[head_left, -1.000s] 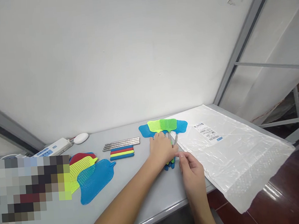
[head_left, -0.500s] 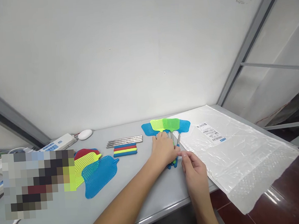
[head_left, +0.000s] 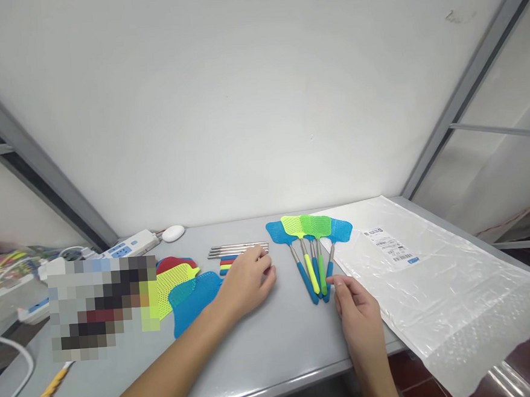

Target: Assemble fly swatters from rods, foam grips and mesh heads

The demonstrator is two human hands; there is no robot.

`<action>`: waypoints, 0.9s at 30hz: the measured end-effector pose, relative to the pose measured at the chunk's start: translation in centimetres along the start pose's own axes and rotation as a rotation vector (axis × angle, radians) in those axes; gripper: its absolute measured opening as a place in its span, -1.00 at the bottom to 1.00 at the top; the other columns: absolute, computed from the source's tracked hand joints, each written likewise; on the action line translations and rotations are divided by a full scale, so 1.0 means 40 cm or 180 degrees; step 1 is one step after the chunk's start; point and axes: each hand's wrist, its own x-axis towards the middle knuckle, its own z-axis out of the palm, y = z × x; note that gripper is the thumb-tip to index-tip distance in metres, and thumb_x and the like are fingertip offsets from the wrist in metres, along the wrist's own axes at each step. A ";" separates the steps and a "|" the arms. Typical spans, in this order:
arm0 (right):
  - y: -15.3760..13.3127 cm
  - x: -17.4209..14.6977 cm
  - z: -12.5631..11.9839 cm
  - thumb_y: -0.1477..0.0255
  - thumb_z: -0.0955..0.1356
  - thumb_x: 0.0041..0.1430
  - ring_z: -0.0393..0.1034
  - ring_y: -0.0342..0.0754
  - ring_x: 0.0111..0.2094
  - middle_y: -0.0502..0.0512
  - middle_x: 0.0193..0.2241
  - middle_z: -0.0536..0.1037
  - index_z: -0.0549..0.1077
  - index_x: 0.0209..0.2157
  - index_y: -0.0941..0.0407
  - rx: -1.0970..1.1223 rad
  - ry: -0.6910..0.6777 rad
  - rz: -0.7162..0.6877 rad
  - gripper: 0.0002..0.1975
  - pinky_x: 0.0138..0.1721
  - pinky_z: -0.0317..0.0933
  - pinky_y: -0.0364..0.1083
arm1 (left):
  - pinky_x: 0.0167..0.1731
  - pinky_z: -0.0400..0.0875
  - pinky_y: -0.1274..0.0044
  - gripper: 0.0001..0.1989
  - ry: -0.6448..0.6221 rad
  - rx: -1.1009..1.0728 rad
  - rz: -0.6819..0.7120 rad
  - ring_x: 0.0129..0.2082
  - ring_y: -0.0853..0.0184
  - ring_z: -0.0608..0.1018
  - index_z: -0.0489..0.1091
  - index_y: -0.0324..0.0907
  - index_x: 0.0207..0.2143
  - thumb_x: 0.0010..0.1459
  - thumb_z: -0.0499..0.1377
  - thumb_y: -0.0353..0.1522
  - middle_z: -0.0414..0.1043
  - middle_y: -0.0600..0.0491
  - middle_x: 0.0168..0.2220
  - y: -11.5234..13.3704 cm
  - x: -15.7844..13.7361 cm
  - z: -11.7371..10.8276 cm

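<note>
My left hand (head_left: 247,279) reaches over the several thin metal rods (head_left: 239,247), its fingers loosely bent and nothing visibly held. Partly under it lie short coloured handle grips (head_left: 228,264) in blue, red and yellow. To the right, several assembled fly swatters lie fanned out, among them one with a yellow head (head_left: 291,225) and one with a green head (head_left: 317,224). My right hand (head_left: 358,307) is beside their handles, thumb against curled fingers, a fingertip close to a blue handle (head_left: 328,272). I cannot tell whether it touches.
Loose swatter heads, blue (head_left: 193,300), yellow (head_left: 169,288) and red (head_left: 175,264), overlap at left near a pixelated patch. A white plastic mailer bag (head_left: 435,289) covers the right side and overhangs the front edge. Power strips (head_left: 134,242) and a white mouse (head_left: 173,233) sit at back left.
My left hand has left the assembled swatters and moved left to the rods and grips. My right hand stays beside the swatter handles. The view has shifted left.
</note>
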 end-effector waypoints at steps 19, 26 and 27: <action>-0.064 0.178 0.058 0.25 0.29 0.16 0.43 0.09 -0.42 0.21 -0.49 0.57 0.50 -0.44 0.10 -0.2716 -0.0015 -0.0420 -0.75 -0.44 0.07 -0.07 | 0.14 0.13 0.25 -0.59 -0.0256 -0.0385 0.0614 0.26 0.14 0.18 0.20 -0.10 0.20 0.37 -0.12 -0.26 0.14 -0.08 0.28 0.112 0.062 0.113; -0.059 0.212 0.079 0.25 0.26 0.20 0.46 0.07 -0.37 0.27 -0.41 0.58 0.53 -0.40 0.14 -0.3192 -0.0245 -0.0218 -0.69 -0.42 0.09 -0.08 | 0.16 0.11 0.28 -0.63 -0.0291 -0.0512 0.0662 0.19 0.18 0.25 0.26 -0.11 0.14 0.37 -0.11 -0.27 0.29 -0.05 0.17 0.098 0.070 0.126; -0.057 0.215 0.082 0.24 0.26 0.20 0.47 0.07 -0.35 0.29 -0.39 0.59 0.53 -0.39 0.15 -0.3241 -0.0274 -0.0183 -0.69 -0.41 0.10 -0.08 | 0.15 0.11 0.28 -0.63 -0.0302 -0.0523 0.0679 0.18 0.18 0.26 0.26 -0.10 0.14 0.36 -0.10 -0.26 0.29 -0.04 0.17 0.097 0.069 0.126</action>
